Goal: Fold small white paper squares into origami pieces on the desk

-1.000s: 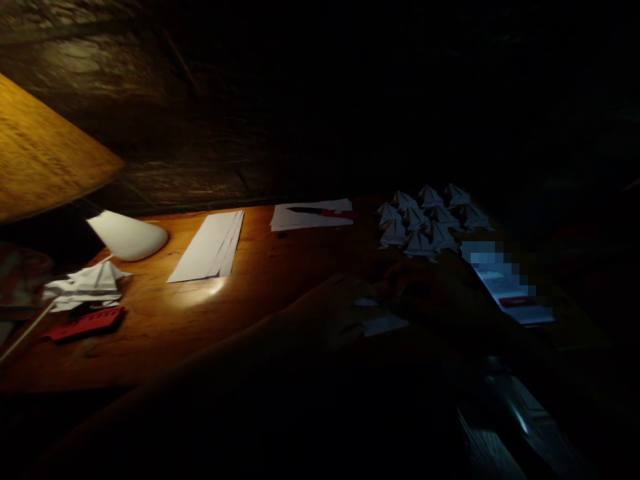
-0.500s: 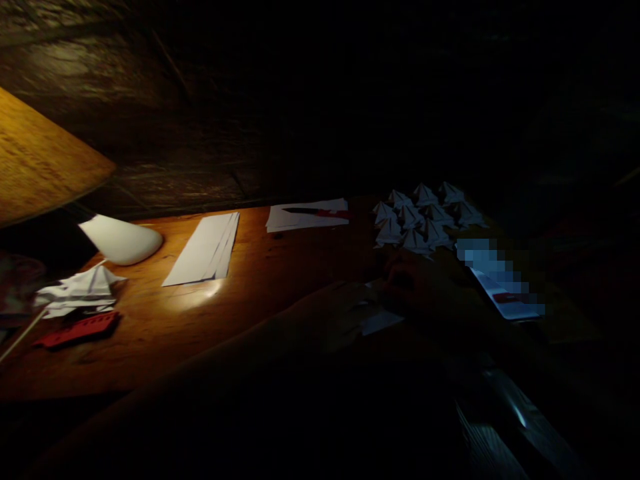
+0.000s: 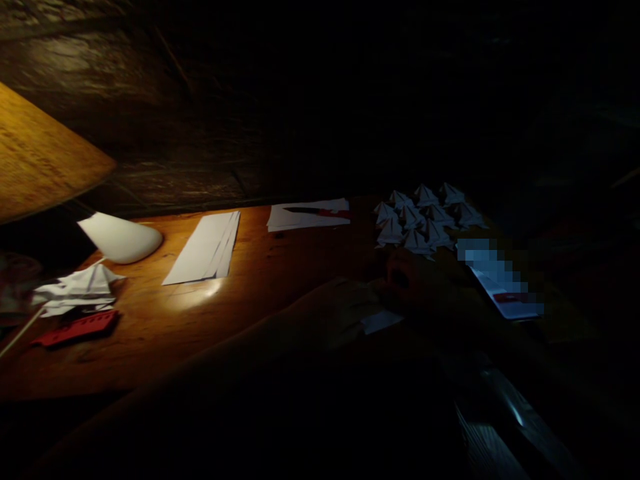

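In the dim part of the table a small piece of white paper lies under my hands; its folds are too dark to make out. My left hand holds it from the left, with fingers bent over it. From the right, my right hand is curled, its fingertips at the paper's upper edge beside the left fingers. Just beyond the hands, several folded paper figures with pointed tops stand close together in rows.
A red-handled knife rests on paper sheets near the wall. Further left lie cut paper strips, a lamp, crumpled-looking folded paper and a red object. A lit phone-like screen lies right of my hands.
The part of the paper showing between my hands is smaller at its upper edge, where my left fingers now cover it. My right hand has shifted slightly; all else stays put.
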Demonstrator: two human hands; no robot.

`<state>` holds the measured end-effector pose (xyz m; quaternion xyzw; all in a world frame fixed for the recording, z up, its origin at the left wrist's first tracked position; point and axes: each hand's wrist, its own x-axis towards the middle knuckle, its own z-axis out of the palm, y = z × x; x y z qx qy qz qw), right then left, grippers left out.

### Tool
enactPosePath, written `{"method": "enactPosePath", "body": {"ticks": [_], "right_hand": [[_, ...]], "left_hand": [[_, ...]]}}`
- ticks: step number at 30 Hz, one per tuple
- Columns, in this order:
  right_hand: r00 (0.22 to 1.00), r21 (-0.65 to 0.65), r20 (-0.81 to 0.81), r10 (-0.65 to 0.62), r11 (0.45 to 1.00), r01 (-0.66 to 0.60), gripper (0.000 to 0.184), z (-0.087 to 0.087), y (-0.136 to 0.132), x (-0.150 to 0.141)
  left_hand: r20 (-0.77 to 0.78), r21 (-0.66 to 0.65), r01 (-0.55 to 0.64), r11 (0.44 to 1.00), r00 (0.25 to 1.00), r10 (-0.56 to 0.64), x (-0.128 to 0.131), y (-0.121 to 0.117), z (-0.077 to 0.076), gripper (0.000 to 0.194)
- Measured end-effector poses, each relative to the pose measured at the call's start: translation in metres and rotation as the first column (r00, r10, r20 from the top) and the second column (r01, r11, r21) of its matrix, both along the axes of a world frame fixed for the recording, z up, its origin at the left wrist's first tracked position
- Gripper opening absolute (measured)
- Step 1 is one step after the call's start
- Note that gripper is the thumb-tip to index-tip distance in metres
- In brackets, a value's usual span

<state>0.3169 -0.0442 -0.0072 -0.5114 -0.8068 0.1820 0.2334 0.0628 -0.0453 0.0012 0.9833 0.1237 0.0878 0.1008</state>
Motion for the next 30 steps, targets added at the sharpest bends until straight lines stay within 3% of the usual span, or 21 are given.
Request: {"method": "enactPosePath", "body": {"ticks": [7,11,15,18,22,30], "right_hand": [[0.996,0.001,-0.087,-0.032,0.999,0.032,0.018,-0.004,0.003,0.002],[0.996,0.134,-0.088,0.003,0.991,0.009,0.012,-0.005,-0.005,0.005],[0.991,0.246,0.06,0.116,0.961,-0.127,0.027,0.003,-0.02,0.001],[0.963,0.232,0.222,0.153,0.951,-0.204,0.049,0.008,-0.027,-0.007],[0.941,0.217,0.307,0.143,0.952,-0.215,0.064,0.008,-0.026,-0.013],[0.917,0.234,0.375,0.134,0.944,-0.234,0.064,0.009,-0.027,-0.014]], "left_hand": [[-0.021,0.006,-0.009,1.0,1.0,0.009,0.002,0.003,0.001,0.052],[-0.052,0.056,-0.07,0.996,0.996,0.073,-0.004,0.004,0.003,0.053],[-0.037,0.112,-0.196,0.974,0.979,0.201,-0.015,0.007,0.002,0.058],[-0.05,0.12,-0.231,0.966,0.97,0.238,-0.018,0.01,0.003,0.06],[-0.049,0.108,-0.248,0.963,0.966,0.254,-0.018,0.016,0.007,0.062],[-0.006,0.103,-0.237,0.966,0.971,0.239,-0.021,0.022,0.006,0.051]]}}
